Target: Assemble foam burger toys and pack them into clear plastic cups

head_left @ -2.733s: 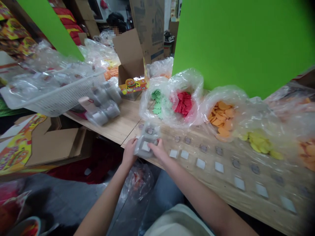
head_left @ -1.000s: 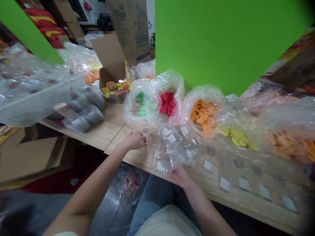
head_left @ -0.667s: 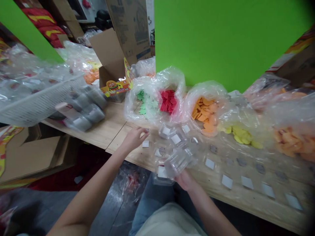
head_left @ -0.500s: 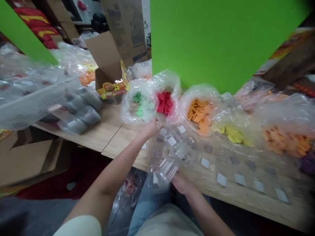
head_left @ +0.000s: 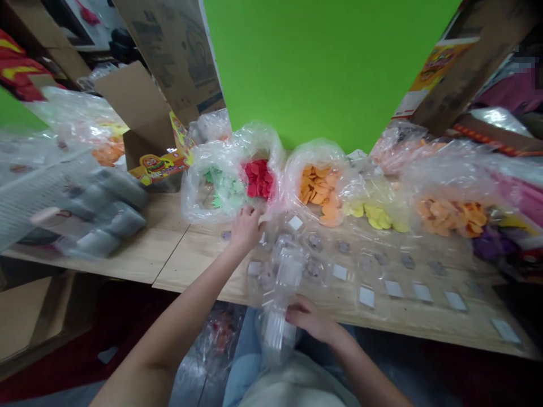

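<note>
My right hand is closed on a stack of clear plastic trays at the near edge of the wooden table. My left hand reaches over the table, fingers bent onto a clear tray beside the bag of green pieces and the bag of red pieces. More clear trays with small white labels lie in rows across the table to the right.
Bags of orange pieces, yellow pieces and more orange pieces line the back. A printed burger carton stands at left. A white basket and wrapped grey packs sit at far left.
The head has swung right. My right hand pulled the tray stack back to the table's near edge. My left hand left the stack and reached forward to the trays by the green and red bags.
</note>
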{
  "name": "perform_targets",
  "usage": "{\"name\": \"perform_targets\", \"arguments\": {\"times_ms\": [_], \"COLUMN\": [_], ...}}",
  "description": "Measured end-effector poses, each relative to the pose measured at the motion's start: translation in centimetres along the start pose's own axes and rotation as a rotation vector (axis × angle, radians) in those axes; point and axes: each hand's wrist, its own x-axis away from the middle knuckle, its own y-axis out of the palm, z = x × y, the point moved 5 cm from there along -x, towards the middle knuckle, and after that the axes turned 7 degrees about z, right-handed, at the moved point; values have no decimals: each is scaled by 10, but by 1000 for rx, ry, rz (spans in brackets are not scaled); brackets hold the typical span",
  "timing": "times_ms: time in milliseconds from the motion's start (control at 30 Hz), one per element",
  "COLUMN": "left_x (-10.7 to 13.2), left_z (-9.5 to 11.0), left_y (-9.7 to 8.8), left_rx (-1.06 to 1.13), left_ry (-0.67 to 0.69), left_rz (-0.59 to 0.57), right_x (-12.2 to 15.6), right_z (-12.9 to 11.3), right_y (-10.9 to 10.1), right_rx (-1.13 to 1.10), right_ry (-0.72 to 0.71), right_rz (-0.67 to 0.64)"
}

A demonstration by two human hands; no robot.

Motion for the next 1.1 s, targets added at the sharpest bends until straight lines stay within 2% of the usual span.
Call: {"name": "perform_targets", "arguments": {"times_ms": [100, 167, 233, 300, 433, 533, 633, 700, 767, 867, 1000, 1100], "left_x": [5, 7, 7, 7, 20, 46, 79, 97, 110, 126, 140, 149], "left_z": [41, 59, 67, 67, 46, 24, 14, 10, 4, -3, -5, -4], "left_y": [12, 24, 32, 30, -3, -33, -47, -46, -41, -34, -33, -27], "left_rx": [111, 159, 175, 182, 169, 192, 375, 581, 815, 1089, 1266, 1392], "left_ry": [206, 291, 311, 302, 199, -15, -179, -259, -403, -596, -619, -610], "left_rz": [-190, -304, -342, -333, -199, 13, 221, 252, 210, 156, 256, 311], "right_x": [9, 14, 18, 23, 29, 21, 5, -4, -9, -9, -9, -13], "right_z": [-7, -10, -14, -17, -31, -45, -65, -82, -99, -123, -145, -148], "right_y": [-2, -7, -13, -19, -22, -19, -10, -3, 6, 18, 40, 57], "right_rx": [83, 113, 122, 105, 61, 56, 234, 498, 756, 997, 1280, 1450], "right_ry": [26, 6, -38, -76, -116, -118, -118, -161, -207, -250, -369, -409], "right_rz": [-87, -84, -52, 4, 181, 379, 451, 421, 369, 334, 440, 494]}}
